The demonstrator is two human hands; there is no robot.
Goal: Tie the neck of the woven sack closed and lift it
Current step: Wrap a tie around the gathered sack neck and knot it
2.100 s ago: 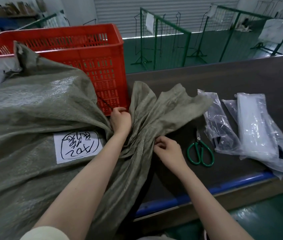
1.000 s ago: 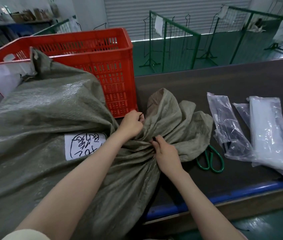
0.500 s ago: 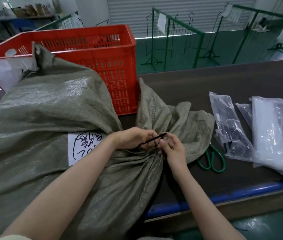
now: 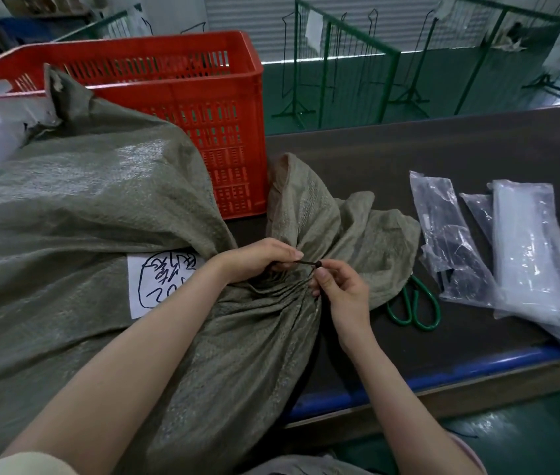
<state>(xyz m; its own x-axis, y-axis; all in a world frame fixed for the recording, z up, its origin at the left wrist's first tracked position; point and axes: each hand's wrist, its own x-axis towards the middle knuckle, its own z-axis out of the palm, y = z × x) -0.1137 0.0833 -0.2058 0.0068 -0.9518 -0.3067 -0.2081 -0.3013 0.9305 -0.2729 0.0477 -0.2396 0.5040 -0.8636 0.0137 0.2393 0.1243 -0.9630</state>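
**Green-grey sack neck bunched, black tie going on**

Green-grey woven sack (image 4: 76, 214) lies full on the dark table (image 4: 443, 149), and its neck (image 4: 292, 286) is squeezed into a bunch right under both hands. The left hand (image 4: 254, 262) is curled tight around the bunch and pinches one end of a thin black tie (image 4: 309, 263). The right hand (image 4: 340, 289) pinches the tie's other end, with a small dark lump on it, between thumb and finger. I think the gathering is done, but the tie is not pulled snug yet, and the lifting is still to come.

A moment ago the right hand was pressed close against the left; now it sits a little apart, and the tie is stretched short between them. Before that, the hands were only grabbing the cloth.

Just right of the grip, green scissors (image 4: 412, 303) peek out from under the loose flap. Behind the grip stands a red crate (image 4: 175, 80).
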